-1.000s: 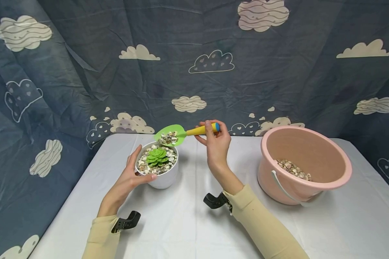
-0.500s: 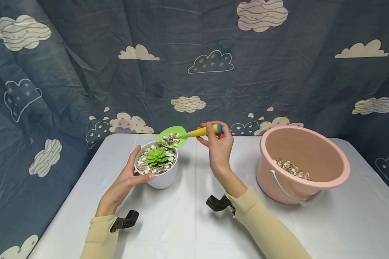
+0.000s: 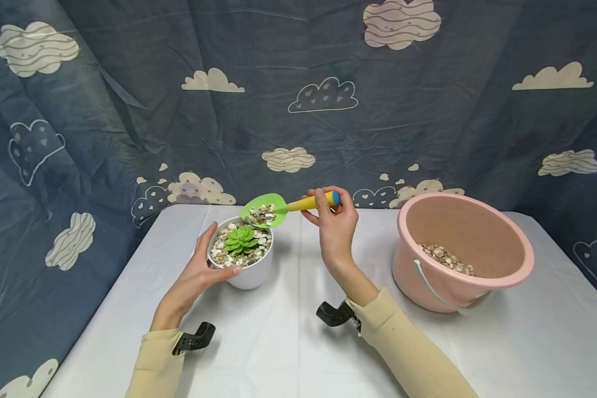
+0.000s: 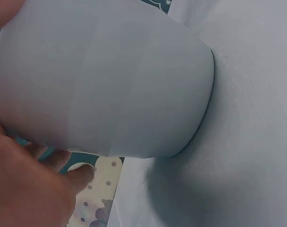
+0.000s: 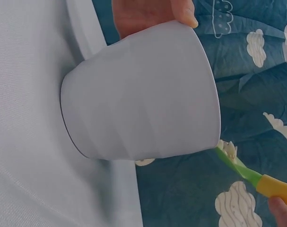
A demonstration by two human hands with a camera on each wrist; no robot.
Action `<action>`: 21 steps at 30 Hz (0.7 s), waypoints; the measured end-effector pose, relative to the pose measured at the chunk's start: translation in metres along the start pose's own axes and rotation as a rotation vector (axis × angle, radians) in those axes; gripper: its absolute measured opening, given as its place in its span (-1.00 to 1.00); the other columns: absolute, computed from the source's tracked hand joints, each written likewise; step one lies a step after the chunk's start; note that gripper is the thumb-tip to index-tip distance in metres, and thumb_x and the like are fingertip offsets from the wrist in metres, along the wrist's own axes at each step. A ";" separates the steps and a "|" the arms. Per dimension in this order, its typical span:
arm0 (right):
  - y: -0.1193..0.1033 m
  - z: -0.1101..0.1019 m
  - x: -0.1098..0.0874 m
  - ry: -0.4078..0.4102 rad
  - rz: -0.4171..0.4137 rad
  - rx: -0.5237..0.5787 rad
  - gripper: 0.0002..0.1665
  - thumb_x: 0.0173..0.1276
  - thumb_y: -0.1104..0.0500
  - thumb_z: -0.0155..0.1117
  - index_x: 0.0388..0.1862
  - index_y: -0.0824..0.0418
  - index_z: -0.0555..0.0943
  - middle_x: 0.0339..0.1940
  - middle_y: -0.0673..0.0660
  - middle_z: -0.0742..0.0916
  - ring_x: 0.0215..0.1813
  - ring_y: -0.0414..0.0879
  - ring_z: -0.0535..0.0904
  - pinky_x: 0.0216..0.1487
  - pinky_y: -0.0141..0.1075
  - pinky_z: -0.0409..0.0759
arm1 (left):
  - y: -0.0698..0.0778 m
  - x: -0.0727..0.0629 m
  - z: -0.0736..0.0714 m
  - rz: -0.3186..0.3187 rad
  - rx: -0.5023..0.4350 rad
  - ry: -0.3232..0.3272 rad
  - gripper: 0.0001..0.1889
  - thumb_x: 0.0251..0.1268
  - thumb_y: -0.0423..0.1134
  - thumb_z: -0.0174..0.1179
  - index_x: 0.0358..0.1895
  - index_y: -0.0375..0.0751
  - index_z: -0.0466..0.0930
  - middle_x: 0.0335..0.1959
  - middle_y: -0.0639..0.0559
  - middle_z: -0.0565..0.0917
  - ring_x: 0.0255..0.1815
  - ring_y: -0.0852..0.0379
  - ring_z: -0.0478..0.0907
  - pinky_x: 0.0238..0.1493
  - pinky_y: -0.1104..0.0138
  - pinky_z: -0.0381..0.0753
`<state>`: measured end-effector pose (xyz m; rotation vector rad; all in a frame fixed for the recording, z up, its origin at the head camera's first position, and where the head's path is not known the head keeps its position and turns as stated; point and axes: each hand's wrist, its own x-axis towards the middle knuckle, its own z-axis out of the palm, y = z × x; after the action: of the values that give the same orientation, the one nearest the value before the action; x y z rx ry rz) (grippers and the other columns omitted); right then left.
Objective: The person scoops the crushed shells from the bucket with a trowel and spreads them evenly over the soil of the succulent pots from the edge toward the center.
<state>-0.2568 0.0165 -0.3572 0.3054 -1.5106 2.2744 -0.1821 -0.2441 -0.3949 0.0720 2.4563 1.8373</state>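
Observation:
A white flower pot (image 3: 256, 275) stands upright on the table, holding a green succulent (image 3: 241, 241) among small pale stones. My left hand (image 3: 191, 282) grips the pot from the left, thumb at the near rim and fingers round the far-left side. In my right hand (image 3: 337, 228) is a small trowel (image 3: 300, 204) with a yellow handle, pinched near its blue end. The trowel's green blade, loaded with small stones (image 3: 261, 214), overlaps the pot's back-right rim. The left wrist view shows the pot's side wall (image 4: 115, 80); the right wrist view catches the trowel blade (image 5: 242, 171) at the rim.
To the right stands a pink bucket (image 3: 403, 276) with a white carrying handle (image 3: 430, 284) and more small stones (image 3: 446, 258) inside. A white cloth (image 3: 278, 342) covers the table. Behind it hangs a dark curtain (image 3: 258, 127) printed with clouds.
The right hand and trowel shifted slightly right and down between the first two frames, then held almost still. The left hand keeps its grip on the pot; stones remain on the blade.

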 end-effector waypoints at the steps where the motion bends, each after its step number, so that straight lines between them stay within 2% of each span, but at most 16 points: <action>1: 0.000 0.000 0.000 -0.002 -0.004 0.002 -0.70 0.48 0.19 0.19 0.01 0.40 0.46 -0.01 0.46 0.64 0.08 0.32 0.61 -0.09 0.06 0.64 | 0.000 0.000 0.000 -0.001 -0.017 -0.008 0.16 0.05 -0.13 0.47 0.59 0.29 -0.24 0.59 0.05 -0.26 0.56 -0.10 -0.29 0.43 -0.23 -0.21; 7: 0.004 -0.002 -0.001 -0.010 -0.034 0.006 -0.62 0.45 0.12 0.23 0.01 0.42 0.45 -0.05 0.39 0.66 0.04 0.26 0.64 -0.12 -0.01 0.67 | -0.002 -0.001 -0.003 0.030 -0.111 -0.068 0.11 0.17 -0.22 0.38 0.60 0.23 -0.29 0.59 0.03 -0.34 0.56 -0.12 -0.30 0.47 -0.11 -0.26; 11: 0.004 -0.003 -0.002 -0.012 -0.049 -0.003 -0.57 0.45 0.10 0.25 0.02 0.45 0.43 -0.06 0.37 0.67 0.03 0.24 0.65 -0.14 -0.05 0.68 | -0.001 0.000 -0.002 0.027 -0.114 -0.056 0.11 0.15 -0.23 0.39 0.60 0.22 -0.26 0.59 0.01 -0.30 0.56 -0.13 -0.26 0.47 -0.11 -0.25; 16: 0.003 -0.004 -0.003 -0.015 -0.049 0.003 -0.57 0.45 0.13 0.23 0.04 0.47 0.43 -0.05 0.36 0.67 0.03 0.20 0.66 -0.13 -0.05 0.68 | 0.000 0.000 -0.001 0.008 -0.052 -0.011 0.14 0.08 -0.17 0.45 0.59 0.29 -0.22 0.59 0.03 -0.27 0.56 -0.11 -0.26 0.44 -0.20 -0.23; 21: -0.001 -0.003 -0.005 -0.019 -0.029 0.012 -0.67 0.48 0.22 0.19 0.03 0.46 0.43 -0.02 0.43 0.64 0.04 0.20 0.66 -0.08 0.04 0.64 | -0.002 0.001 0.000 -0.005 0.015 0.029 0.17 0.02 -0.11 0.50 0.59 0.34 -0.20 0.58 0.06 -0.22 0.56 -0.10 -0.28 0.41 -0.27 -0.22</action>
<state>-0.2518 0.0182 -0.3595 0.3511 -1.4922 2.2654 -0.1832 -0.2444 -0.3969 0.0399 2.4873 1.8309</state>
